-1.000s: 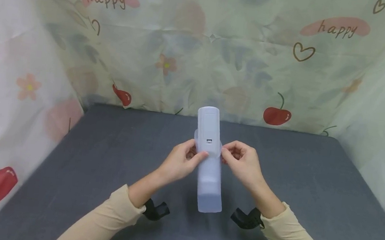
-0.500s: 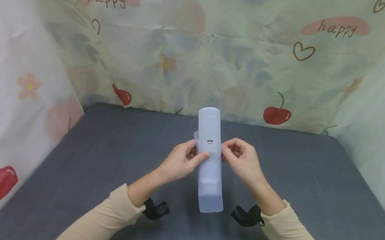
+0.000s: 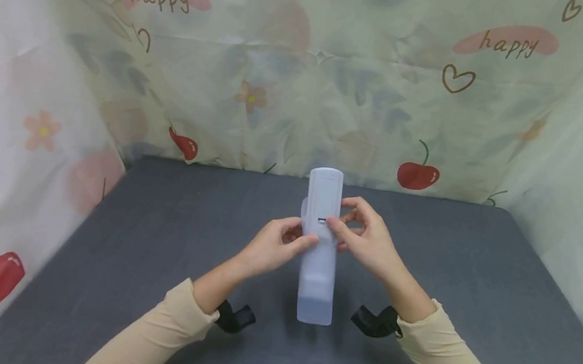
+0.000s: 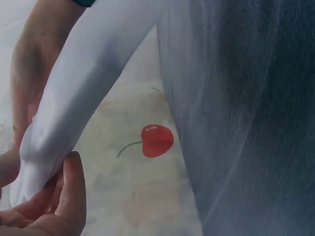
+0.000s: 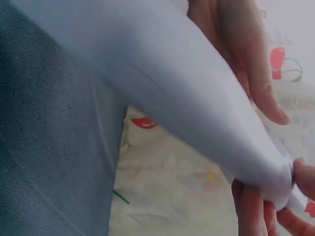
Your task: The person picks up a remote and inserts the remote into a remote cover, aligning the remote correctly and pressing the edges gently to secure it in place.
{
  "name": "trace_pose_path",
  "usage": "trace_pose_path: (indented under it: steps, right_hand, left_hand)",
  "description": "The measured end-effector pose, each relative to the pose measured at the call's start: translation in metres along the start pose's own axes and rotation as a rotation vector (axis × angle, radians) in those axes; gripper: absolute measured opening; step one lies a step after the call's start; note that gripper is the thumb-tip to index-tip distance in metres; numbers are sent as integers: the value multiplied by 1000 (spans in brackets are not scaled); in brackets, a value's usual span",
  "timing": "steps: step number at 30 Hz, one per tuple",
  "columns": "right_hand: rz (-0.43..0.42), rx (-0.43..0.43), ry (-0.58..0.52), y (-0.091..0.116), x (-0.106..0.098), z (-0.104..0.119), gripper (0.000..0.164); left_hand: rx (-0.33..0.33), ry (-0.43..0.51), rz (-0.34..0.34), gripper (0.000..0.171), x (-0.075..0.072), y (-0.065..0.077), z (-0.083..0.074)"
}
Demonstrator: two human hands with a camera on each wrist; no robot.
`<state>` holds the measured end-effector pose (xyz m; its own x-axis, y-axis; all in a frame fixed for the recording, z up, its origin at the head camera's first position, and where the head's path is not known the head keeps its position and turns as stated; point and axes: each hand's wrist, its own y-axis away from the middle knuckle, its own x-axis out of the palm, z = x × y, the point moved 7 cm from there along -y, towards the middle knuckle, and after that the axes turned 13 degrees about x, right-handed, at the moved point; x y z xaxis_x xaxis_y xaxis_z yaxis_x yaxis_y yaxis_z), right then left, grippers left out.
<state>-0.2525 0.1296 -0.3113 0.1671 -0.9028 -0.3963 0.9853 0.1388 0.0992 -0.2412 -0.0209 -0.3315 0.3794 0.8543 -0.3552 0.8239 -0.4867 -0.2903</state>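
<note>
A long, whitish plastic device (image 3: 317,274) with a rounded top and a small dark slot (image 3: 322,221) is held upright above the table; its exact kind is unclear. My left hand (image 3: 270,245) grips its left side, thumb on the near face and fingers behind. On the other side my right hand (image 3: 370,244) pinches the right edge, its thumb beside the slot and its fingers partly hidden. A pale rounded part (image 3: 304,207) juts out at the device's left. In the left wrist view the smooth white body (image 4: 88,73) runs diagonally down into the fingers.
A dark grey table (image 3: 171,211) lies beneath the hands. Patterned cloth (image 3: 301,88) with cherries and lettering hangs behind it and at both sides. Black curved mounts (image 3: 235,318) sit under both wrists, by the beige sleeves (image 3: 164,323).
The device has shifted slightly right and stands straighter. My right hand's thumb has moved from the right edge onto the near face by the slot. My left hand keeps its grip.
</note>
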Motion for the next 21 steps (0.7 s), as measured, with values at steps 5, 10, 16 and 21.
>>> trace_pose_path:
  steps: [5, 10, 16, 21]
  right_hand:
    - [-20, 1, -37, -2, -5, -1, 38]
    - [40, 24, -45, -3, -3, -3, 40]
    - [95, 32, -27, -3, 2, -3, 43]
    - [97, 36, -12, -5, 3, -5, 42]
  left_hand:
    - [-86, 255, -79, 33, -1, 1, 13]
    - [-109, 256, -199, 25, -4, 2, 19]
    - [-105, 209, -312, 20, -8, 5, 16]
    - [-89, 185, -337, 20, -8, 6, 13]
